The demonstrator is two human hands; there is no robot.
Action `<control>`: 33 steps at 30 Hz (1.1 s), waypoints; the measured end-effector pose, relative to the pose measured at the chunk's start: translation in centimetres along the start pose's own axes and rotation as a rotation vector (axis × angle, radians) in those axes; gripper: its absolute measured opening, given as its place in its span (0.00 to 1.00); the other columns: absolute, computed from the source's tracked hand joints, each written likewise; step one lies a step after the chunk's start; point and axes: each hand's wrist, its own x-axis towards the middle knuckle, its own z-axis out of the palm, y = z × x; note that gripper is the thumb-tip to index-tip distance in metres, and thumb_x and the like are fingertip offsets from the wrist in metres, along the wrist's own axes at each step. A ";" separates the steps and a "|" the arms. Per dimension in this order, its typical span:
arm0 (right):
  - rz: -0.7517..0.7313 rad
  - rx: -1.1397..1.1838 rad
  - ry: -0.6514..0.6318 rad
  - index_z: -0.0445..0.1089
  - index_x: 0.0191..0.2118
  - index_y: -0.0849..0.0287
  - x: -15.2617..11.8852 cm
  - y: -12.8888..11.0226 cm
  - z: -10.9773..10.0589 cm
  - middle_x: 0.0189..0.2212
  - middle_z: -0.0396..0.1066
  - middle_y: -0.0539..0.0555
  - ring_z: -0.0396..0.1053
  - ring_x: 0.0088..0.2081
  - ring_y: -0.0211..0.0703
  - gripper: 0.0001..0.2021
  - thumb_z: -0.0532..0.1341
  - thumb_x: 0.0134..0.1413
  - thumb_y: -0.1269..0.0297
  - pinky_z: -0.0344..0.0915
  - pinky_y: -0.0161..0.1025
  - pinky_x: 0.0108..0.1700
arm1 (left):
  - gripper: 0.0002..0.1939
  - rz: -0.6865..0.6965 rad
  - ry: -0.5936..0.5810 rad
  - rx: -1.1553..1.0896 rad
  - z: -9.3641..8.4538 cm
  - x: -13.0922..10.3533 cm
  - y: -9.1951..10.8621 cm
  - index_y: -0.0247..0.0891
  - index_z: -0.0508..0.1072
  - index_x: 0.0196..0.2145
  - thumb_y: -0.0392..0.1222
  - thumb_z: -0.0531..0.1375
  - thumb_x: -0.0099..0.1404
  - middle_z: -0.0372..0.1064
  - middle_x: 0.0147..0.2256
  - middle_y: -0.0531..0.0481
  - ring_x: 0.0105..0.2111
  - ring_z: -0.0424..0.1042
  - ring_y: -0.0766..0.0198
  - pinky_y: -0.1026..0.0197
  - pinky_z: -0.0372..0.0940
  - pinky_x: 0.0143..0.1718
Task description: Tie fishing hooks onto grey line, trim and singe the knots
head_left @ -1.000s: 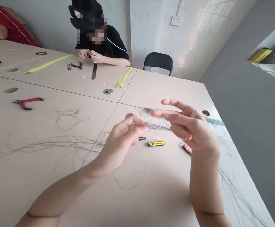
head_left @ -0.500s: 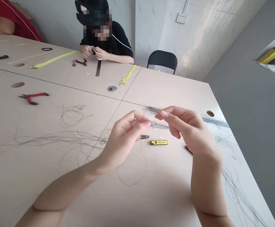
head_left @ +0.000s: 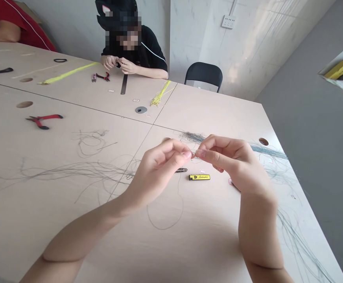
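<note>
- Left hand (head_left: 156, 173), middle of the frame: thumb and forefinger are pinched on a thin thread (head_left: 182, 206), which hangs below the hand in a wide loop; the bit between the fingertips is too small to make out.
- Right hand (head_left: 236, 159), just right of centre: its fingers curl, with thumb and forefinger drawn in close beside the left fingertips. Whether they grip the thread too, I cannot tell.
- Loose grey strands (head_left: 304, 239) trail down the lower right of the table (head_left: 124, 251).
- A yellow lighter (head_left: 199, 177) lies below the fingertips in the view, near a small dark tool (head_left: 182, 170) partly hidden by the left hand.
- A spread of fine grey strands (head_left: 71, 171) fills the middle left; a blue-grey bundle (head_left: 270, 151) runs behind the right hand.
- Red-handled pliers (head_left: 44, 121) sit open at the left, above those strands.
- Farther up are a metal disc (head_left: 141, 110) and a short yellow bundle (head_left: 160, 93).
- At the top, a person in black (head_left: 155, 49) works with both hands together, left of a black chair (head_left: 203, 72).
</note>
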 end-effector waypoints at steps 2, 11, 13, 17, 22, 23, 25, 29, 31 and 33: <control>0.018 -0.006 -0.019 0.74 0.28 0.56 0.0 -0.1 0.0 0.19 0.61 0.47 0.50 0.20 0.31 0.10 0.67 0.56 0.59 0.43 0.33 0.17 | 0.07 0.008 -0.009 0.058 -0.1 0.0 0.1 0.41 0.73 0.31 0.44 0.60 0.65 0.49 0.19 0.59 0.19 0.49 0.72 0.66 0.49 0.20; -0.023 -0.162 -0.148 0.73 0.29 0.56 0.0 0.4 -0.1 0.20 0.63 0.48 0.57 0.23 0.34 0.06 0.64 0.57 0.66 0.53 0.35 0.23 | 0.06 0.054 0.025 0.202 -0.1 0.2 -0.2 0.40 0.72 0.28 0.42 0.61 0.63 0.52 0.20 0.58 0.20 0.53 0.71 0.67 0.51 0.20; -0.043 -0.185 -0.179 0.72 0.29 0.56 0.0 0.5 -0.1 0.21 0.64 0.47 0.56 0.23 0.34 0.06 0.63 0.57 0.68 0.54 0.35 0.24 | 0.06 0.051 0.026 0.202 -0.2 0.2 -0.2 0.40 0.72 0.29 0.42 0.61 0.63 0.52 0.20 0.58 0.20 0.53 0.71 0.67 0.51 0.20; -0.055 -0.178 -0.192 0.73 0.29 0.56 0.1 0.6 0.1 0.22 0.65 0.48 0.57 0.24 0.35 0.06 0.63 0.57 0.67 0.55 0.36 0.26 | 0.07 0.050 0.033 0.178 -0.2 0.2 -0.2 0.40 0.72 0.30 0.44 0.61 0.65 0.51 0.19 0.59 0.19 0.50 0.71 0.66 0.49 0.19; -0.060 -0.053 -0.048 0.74 0.29 0.56 0.3 0.6 0.3 0.26 0.68 0.50 0.59 0.25 0.35 0.07 0.65 0.58 0.62 0.55 0.36 0.25 | 0.11 0.097 0.124 0.114 -0.4 0.7 -0.4 0.42 0.72 0.36 0.49 0.56 0.70 0.59 0.24 0.56 0.22 0.54 0.69 0.65 0.52 0.22; -0.079 -0.030 -0.007 0.74 0.29 0.56 0.4 0.6 0.3 0.26 0.68 0.50 0.58 0.25 0.35 0.07 0.65 0.57 0.62 0.54 0.36 0.25 | 0.12 0.105 0.111 0.103 -0.4 0.8 -0.5 0.42 0.73 0.39 0.51 0.54 0.71 0.62 0.27 0.54 0.23 0.56 0.69 0.65 0.53 0.22; -0.119 0.006 0.065 0.75 0.29 0.55 0.6 0.7 0.6 0.25 0.66 0.49 0.56 0.24 0.34 0.07 0.66 0.57 0.61 0.52 0.36 0.25 | 0.15 0.097 0.035 0.098 -0.4 0.9 -0.6 0.43 0.73 0.41 0.53 0.52 0.72 0.67 0.32 0.52 0.25 0.58 0.69 0.65 0.56 0.24; -0.161 0.041 0.123 0.75 0.29 0.55 0.8 0.9 1.3 0.23 0.65 0.48 0.53 0.23 0.34 0.08 0.67 0.57 0.60 0.52 0.36 0.25 | 0.16 0.063 -0.141 0.087 -0.3 0.8 -0.6 0.40 0.71 0.35 0.52 0.53 0.73 0.63 0.30 0.53 0.25 0.56 0.69 0.65 0.58 0.27; -0.183 0.024 0.142 0.76 0.30 0.55 0.9 1.0 1.8 0.23 0.65 0.48 0.55 0.24 0.34 0.07 0.66 0.57 0.61 0.55 0.37 0.27 | 0.17 0.065 -0.146 0.058 -0.2 0.7 -0.6 0.39 0.69 0.31 0.51 0.53 0.73 0.58 0.26 0.54 0.25 0.55 0.69 0.66 0.57 0.27; -0.205 0.003 0.164 0.76 0.31 0.55 0.8 1.1 2.2 0.25 0.66 0.48 0.57 0.26 0.35 0.06 0.66 0.58 0.62 0.58 0.37 0.30 | 0.16 0.072 -0.113 0.033 -0.1 0.7 -0.6 0.39 0.68 0.30 0.49 0.53 0.73 0.53 0.25 0.55 0.25 0.54 0.69 0.67 0.56 0.25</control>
